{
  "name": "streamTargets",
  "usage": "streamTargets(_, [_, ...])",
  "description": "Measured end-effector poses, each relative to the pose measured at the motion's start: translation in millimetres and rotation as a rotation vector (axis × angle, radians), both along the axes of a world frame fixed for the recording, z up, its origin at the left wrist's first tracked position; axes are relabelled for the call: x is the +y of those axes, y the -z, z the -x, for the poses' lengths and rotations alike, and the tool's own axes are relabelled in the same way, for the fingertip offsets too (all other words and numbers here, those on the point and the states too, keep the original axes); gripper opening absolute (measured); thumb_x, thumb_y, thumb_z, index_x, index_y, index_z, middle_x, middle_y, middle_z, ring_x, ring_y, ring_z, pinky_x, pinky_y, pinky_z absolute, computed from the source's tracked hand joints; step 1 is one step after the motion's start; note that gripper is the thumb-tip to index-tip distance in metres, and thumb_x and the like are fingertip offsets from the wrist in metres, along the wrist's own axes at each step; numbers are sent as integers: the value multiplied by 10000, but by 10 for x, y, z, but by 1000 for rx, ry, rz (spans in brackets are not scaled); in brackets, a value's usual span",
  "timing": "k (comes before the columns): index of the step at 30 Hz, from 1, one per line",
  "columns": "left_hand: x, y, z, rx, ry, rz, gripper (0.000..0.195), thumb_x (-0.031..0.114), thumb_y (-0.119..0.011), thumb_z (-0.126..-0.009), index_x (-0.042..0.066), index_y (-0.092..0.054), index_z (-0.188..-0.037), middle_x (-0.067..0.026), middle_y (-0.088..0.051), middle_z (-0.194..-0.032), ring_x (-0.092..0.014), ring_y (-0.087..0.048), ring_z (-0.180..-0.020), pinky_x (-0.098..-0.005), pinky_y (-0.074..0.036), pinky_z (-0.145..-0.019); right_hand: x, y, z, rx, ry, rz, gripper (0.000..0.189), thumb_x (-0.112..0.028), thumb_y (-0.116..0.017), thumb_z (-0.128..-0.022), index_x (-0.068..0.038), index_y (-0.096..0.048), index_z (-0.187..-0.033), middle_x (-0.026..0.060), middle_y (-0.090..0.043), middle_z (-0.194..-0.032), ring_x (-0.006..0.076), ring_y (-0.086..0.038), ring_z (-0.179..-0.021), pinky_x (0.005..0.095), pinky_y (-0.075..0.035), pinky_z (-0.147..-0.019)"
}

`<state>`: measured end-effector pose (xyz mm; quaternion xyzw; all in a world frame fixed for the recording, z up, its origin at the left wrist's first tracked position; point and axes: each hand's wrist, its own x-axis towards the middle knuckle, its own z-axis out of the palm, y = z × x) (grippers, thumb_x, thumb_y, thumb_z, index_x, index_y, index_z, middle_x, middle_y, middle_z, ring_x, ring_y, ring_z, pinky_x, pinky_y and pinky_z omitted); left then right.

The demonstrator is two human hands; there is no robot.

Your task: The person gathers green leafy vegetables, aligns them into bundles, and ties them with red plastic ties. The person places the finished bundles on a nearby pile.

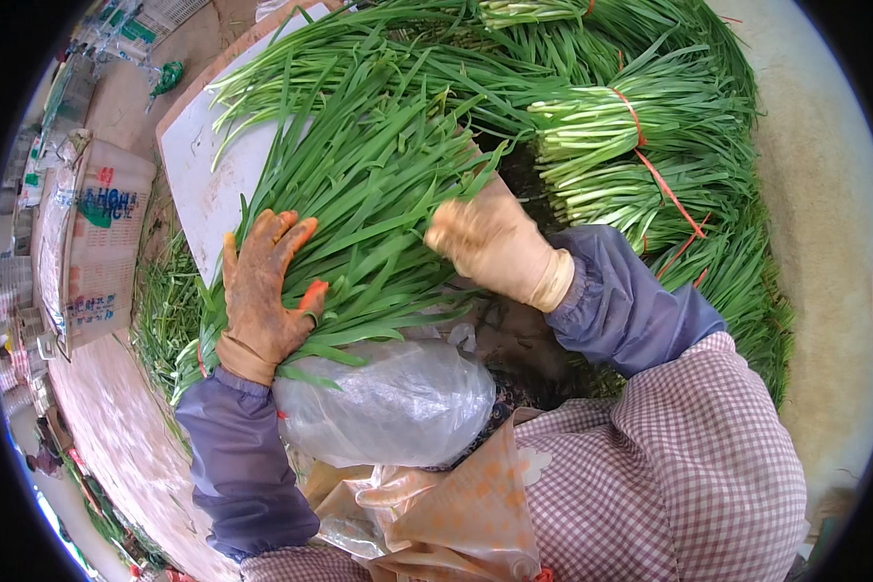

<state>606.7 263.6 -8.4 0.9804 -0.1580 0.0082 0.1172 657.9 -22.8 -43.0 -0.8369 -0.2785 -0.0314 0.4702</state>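
Note:
A thick, loose heap of Chinese chives [364, 174] lies in front of me, partly over a white board [204, 164]. My left hand [262, 284], in a soiled glove with orange fingertips, rests spread on the leaves at the heap's left side. At the opposite side is my right hand [498, 244] in a pale glove, its fingers curled and blurred by motion beside the leaf tips. Whether leaves are pinched in it cannot be made out. Below the heap, clear plastic sheeting [393, 400] seems to cover my knee.
Chive bundles [589, 160] bound with red ties [658, 178] are stacked to the right. A white plastic crate [109, 240] bearing writing stands at left. Loose greens [171, 305] lie on the floor beside the board. A concrete strip [807, 182] runs along the far right.

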Motion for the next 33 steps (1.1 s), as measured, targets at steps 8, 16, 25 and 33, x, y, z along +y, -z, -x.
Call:
streamTargets(8, [-18, -52, 17, 21, -17, 21, 664, 184, -782, -674, 264, -595, -1306, -45, -474, -1413, -301, -394, -1375, -592, -167, -1158, -357, -352, -900, 463, 303, -209, 206, -97, -562, -938, 26, -618, -1093, 86, -710, -896, 102, -600, -557, 266, -471, -484])
streamTargets(16, [39, -24, 55, 7, 22, 99, 543, 184, -789, -673, 251, -672, -1199, -18, -553, -1349, -248, -456, -1332, -533, -183, -1166, -92, 46, -1278, -111, 73, 653, 316, -322, -631, -901, -114, -655, -1138, 157, -699, -969, 354, -665, -921, 447, -538, -789])
streamTargets(25, [353, -81, 177, 42, 92, 182, 445, 94, -774, -671, 194, -720, -1101, -33, -623, -1280, -273, -513, -1292, -521, -231, -1155, -279, 164, -826, -295, 196, 149, 59, -151, -606, -889, -98, -603, -863, 115, -623, -668, 302, -621, -598, 410, -520, -555])
streamTargets(33, [365, -32, 211, -14, 73, 182, 462, 118, -797, -635, 234, -733, -1078, 12, -623, -1263, -235, -504, -1294, -513, -219, -1156, -306, -129, -722, 470, 119, -194, 124, -121, -606, -939, 3, -605, -934, 58, -625, -690, 120, -590, -566, 284, -489, -546])
